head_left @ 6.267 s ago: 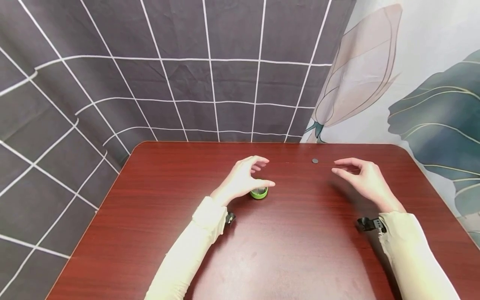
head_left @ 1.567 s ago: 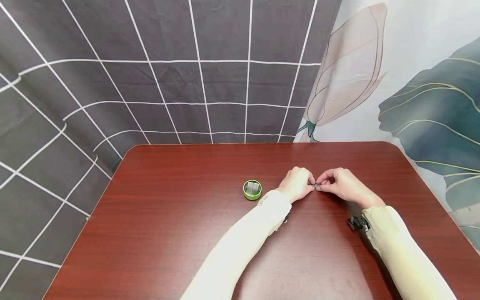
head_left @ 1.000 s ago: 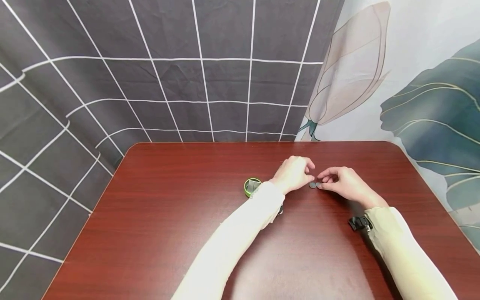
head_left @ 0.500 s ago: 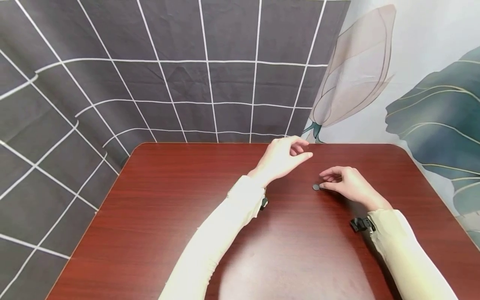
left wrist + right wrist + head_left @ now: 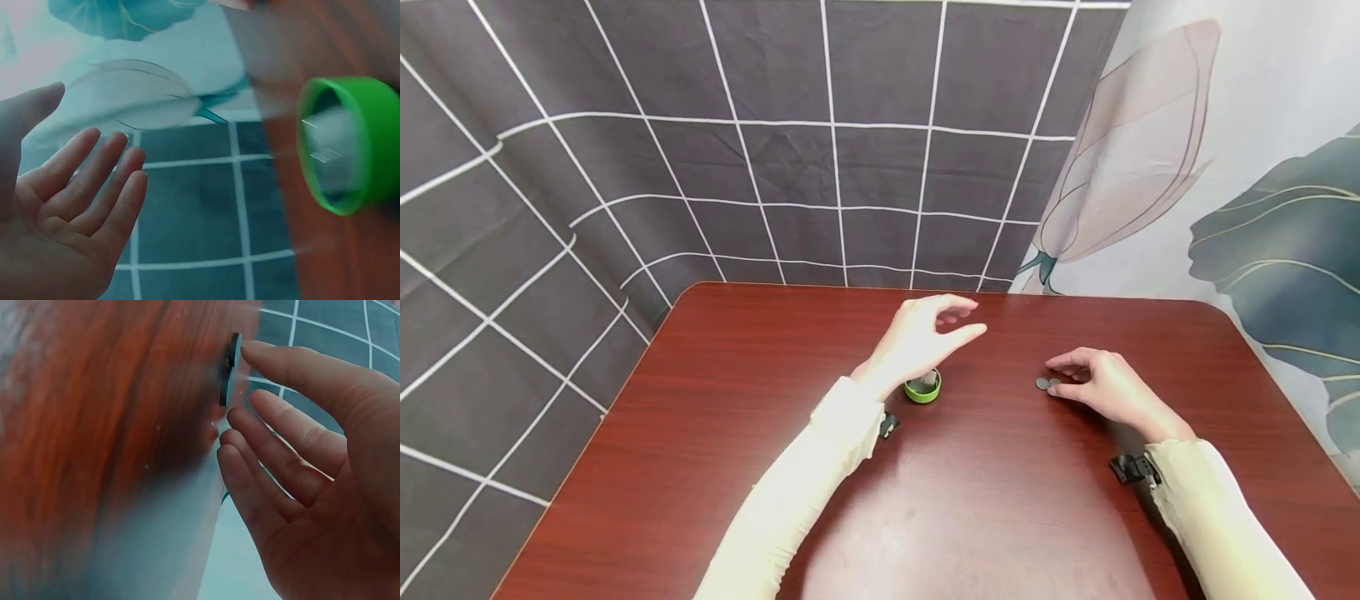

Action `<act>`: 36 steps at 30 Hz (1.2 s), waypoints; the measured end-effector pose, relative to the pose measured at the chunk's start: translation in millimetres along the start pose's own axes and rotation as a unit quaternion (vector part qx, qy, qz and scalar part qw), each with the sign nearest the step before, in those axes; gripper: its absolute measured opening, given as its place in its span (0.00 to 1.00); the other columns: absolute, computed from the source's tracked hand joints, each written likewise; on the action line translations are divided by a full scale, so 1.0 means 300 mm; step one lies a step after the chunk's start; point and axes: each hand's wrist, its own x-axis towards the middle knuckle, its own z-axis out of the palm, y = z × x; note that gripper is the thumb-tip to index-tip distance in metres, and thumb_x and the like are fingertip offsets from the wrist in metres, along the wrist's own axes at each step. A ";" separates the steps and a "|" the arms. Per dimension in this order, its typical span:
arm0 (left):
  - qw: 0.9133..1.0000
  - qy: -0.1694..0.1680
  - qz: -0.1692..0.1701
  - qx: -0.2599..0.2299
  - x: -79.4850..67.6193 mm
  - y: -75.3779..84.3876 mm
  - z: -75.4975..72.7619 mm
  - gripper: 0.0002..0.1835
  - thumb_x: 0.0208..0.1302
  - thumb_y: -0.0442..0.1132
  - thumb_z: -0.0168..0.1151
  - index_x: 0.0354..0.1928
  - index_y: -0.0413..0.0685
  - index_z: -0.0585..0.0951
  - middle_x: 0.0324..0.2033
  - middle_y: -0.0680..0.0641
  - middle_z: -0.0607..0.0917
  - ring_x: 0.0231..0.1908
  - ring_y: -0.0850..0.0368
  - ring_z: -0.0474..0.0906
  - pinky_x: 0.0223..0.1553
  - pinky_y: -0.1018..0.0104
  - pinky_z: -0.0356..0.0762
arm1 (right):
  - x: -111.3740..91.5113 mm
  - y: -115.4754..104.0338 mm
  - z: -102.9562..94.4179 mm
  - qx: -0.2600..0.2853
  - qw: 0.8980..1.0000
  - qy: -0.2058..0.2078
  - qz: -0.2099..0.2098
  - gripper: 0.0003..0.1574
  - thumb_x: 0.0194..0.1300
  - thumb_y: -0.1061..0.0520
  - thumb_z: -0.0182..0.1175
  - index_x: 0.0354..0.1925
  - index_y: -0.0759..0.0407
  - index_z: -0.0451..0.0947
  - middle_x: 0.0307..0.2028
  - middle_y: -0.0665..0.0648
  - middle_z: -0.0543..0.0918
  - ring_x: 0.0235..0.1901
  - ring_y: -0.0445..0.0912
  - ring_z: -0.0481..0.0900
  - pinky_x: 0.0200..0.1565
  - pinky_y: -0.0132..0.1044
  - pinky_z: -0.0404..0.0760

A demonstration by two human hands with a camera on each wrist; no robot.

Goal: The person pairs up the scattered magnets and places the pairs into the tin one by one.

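My left hand [image 5: 921, 337] hovers with spread, loosely bent fingers just behind and above a round green container [image 5: 922, 396]. Nothing lies in its palm, as the left wrist view shows. Inside the green-walled container are shiny silver-grey flat pieces, blurred in that view. To the right, two small dark grey discs [image 5: 1042, 384] lie flat and side by side on the table. My right hand [image 5: 1108, 387] is beside them, its thumb tip right at the edge of the nearer disc [image 5: 235, 350]. The other fingers of that hand are gently bent, apart from the discs.
The reddish-brown wooden table [image 5: 992, 500] has a rounded far edge. Behind it hang a grey cloth with white grid lines [image 5: 880, 167] and a pale leaf-patterned curtain [image 5: 1150, 250]. Each wrist wears a small black camera mount [image 5: 1131, 469].
Both hands met pinching the small discs 1.6 seconds ago. Since then my left hand has let go and moved left to above the green container; the right stays by the discs, fingers looser.
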 end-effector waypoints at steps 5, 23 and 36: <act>0.999 -0.022 -0.032 0.017 -0.054 -0.093 -0.010 0.21 0.65 0.49 0.72 0.57 0.49 0.85 0.50 0.53 0.87 0.49 0.53 0.84 0.52 0.66 0.78 | 0.008 -0.002 0.020 0.000 1.000 0.009 -0.017 0.19 0.57 0.61 0.76 0.47 0.62 0.87 0.40 0.54 0.86 0.38 0.49 0.85 0.42 0.37 0.83; 0.990 -0.122 -0.053 0.041 -0.160 -0.238 -0.016 0.36 0.49 0.40 0.83 0.61 0.38 0.80 0.48 0.46 0.86 0.43 0.54 0.84 0.48 0.65 0.80 | 0.053 -0.012 0.037 -0.026 0.999 0.000 -0.038 0.07 0.55 0.62 0.76 0.34 0.54 0.88 0.25 0.42 0.81 0.27 0.38 0.77 0.32 0.32 0.77; 0.989 -0.121 -0.061 0.055 -0.144 -0.231 0.006 0.30 0.46 0.39 0.84 0.54 0.42 0.85 0.47 0.48 0.86 0.39 0.59 0.84 0.45 0.71 0.79 | 0.063 -0.039 0.000 -0.027 0.997 -0.069 0.014 0.06 0.55 0.62 0.72 0.33 0.56 0.86 0.25 0.44 0.81 0.26 0.41 0.77 0.33 0.33 0.76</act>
